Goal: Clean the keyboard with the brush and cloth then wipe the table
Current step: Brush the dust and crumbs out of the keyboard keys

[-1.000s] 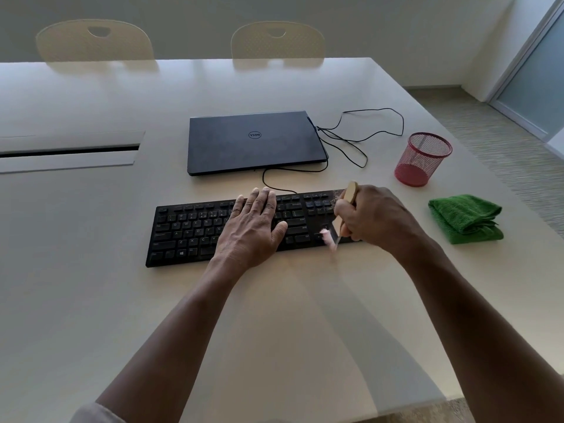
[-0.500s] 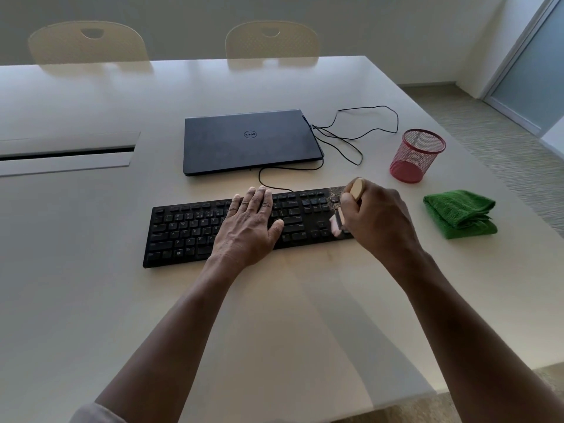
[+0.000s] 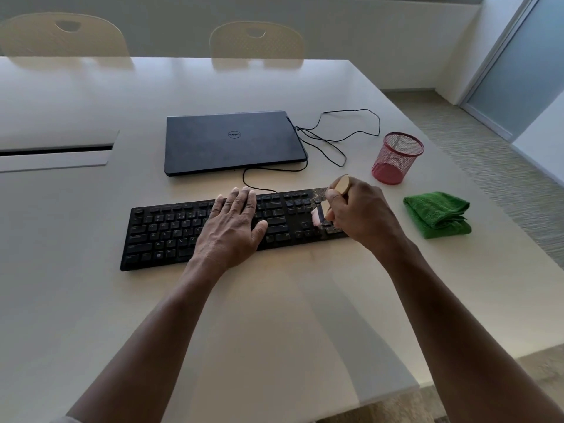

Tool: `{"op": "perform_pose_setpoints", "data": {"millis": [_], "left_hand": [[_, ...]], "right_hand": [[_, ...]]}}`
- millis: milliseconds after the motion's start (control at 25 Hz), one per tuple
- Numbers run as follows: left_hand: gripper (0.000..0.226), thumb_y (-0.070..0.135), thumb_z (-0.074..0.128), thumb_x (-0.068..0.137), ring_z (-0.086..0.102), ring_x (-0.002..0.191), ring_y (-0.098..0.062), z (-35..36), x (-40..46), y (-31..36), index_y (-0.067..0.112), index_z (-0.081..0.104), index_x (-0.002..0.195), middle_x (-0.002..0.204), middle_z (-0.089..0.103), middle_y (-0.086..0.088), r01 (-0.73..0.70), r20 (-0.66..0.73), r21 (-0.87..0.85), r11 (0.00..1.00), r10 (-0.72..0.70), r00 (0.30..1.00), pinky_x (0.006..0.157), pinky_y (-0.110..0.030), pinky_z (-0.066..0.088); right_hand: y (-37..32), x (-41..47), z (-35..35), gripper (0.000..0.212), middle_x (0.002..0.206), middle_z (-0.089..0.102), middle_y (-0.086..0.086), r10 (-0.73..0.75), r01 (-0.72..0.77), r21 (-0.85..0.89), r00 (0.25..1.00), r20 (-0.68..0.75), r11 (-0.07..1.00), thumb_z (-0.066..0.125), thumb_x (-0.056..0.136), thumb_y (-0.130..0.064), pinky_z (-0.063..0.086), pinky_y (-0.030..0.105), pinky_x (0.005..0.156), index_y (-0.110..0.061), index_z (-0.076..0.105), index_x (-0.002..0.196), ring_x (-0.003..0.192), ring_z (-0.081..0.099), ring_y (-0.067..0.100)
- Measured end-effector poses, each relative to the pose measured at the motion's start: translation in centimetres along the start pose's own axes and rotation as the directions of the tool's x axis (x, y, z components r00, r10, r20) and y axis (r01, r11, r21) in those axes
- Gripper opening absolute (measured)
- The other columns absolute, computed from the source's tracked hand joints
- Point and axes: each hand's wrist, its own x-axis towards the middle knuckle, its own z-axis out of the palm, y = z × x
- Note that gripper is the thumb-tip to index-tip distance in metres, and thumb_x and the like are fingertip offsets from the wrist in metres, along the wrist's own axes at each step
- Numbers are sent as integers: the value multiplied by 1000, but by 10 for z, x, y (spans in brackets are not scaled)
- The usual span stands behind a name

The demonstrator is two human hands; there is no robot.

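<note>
Head view: our right hand [image 3: 360, 212] grips the brush [image 3: 328, 206] over the keyboard's [image 3: 171, 236] right end; uncleaned keys run leftward under our flat left hand [image 3: 233, 227].

L hand [image 3: 233, 222] flat, fingers straight; R hand [image 3: 358, 212] curled in grip.
</note>
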Motion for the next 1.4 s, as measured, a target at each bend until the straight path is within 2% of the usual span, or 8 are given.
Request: {"op": "perform_pose_setpoints", "data": {"millis": [160, 400, 560, 720, 960, 1120, 1280, 1400], "left_hand": [[72, 55, 17, 103, -14, 153, -14, -1, 0, 1, 17, -4, 160, 168, -8, -2, 7, 9, -5, 1000, -7, 1000, 125, -37, -8], [72, 55, 18, 103, -14, 153, -14, -1, 1, 1, 17, -4, 160, 168, -8, -1, 8, 9, -10, 1000, -8, 1000, 125, -37, -8], [72, 55, 18, 103, -14, 153, -14, -1, 1, 1, 17, -4, 160, 168, -8, -2, 3, 7, -17, 1000, -3, 1000, 125, -38, -8], [72, 55, 18, 103, -14, 153, -14, -1, 1, 0, 17, -4, 160, 168, -8, -1, 3, 4, -23, 1000, -3, 1000, 125, -38, -8], [72, 55, 19, 103, -13, 153, -14, -1, 1, 0, 17, -3, 160, 168, -7, -2, -3, -6, -46, 999, 2, 1000, 125, -38, -8], [72, 55, 20, 103, -14, 153, -14, -2, 0, 0, 18, -4, 160, 168, -8, -1, -2, -5, -50, 999, 1, 1000, 125, -38, -9], [73, 56, 19, 103, -15, 153, -14, -2, 1, -2, 18, -4, 160, 168, -9, -1, -6, -7, -55, 998, 6, 1000, 125, -38, -8], [73, 56, 19, 103, -15, 153, -13, -1, 1, -2, 18, -4, 160, 168, -9, -1, -7, -8, -58, 998, 6, 1000, 125, -38, -8]], "right_hand": [[-4, 2, -2, 23, 75, 74, 3, 28, -27, -7, 996, 88, 1000, 51, 102, -34, 63, 42, 71, -19, 67, 97, 64, 72, 19], [-12, 10, 5, 24, 77, 73, 3, 19, -20, 17, 998, 67, 1000, 49, 103, -35, 62, 42, 71, -19, 66, 97, 68, 72, 21], [-14, 18, 1, 25, 82, 62, 3, 11, -16, -197, 1000, -25, 980, 49, 104, -30, 46, 30, 73, -11, 65, 101, 78, 58, 24], [-19, 28, 9, 25, 82, 74, 7, 14, -14, 52, 1000, -1, 999, 48, 103, -34, 62, 46, 76, -17, 66, 103, 76, 73, 27], [-16, 39, 10, 26, 79, 73, 9, 29, -27, -39, 999, 32, 999, 48, 101, -32, 63, 46, 74, -15, 67, 96, 73, 73, 28], [-23, 45, 13, 23, 83, 76, 4, -41, 41, -23, 999, 7, 999, 49, 104, -36, 61, 44, 80, -22, 68, 107, 82, 73, 27], [-22, 52, 7, 23, 69, 75, 0, -7, 14, -78, 996, 93, 997, 51, 103, -29, 63, 40, 78, -18, 71, 101, 63, 73, 14], [-27, 60, 4, 25, 71, 75, 1, -20, 24, -92, 999, 51, 995, 51, 103, -30, 63, 42, 78, -18, 72, 101, 68, 74, 17]]}}
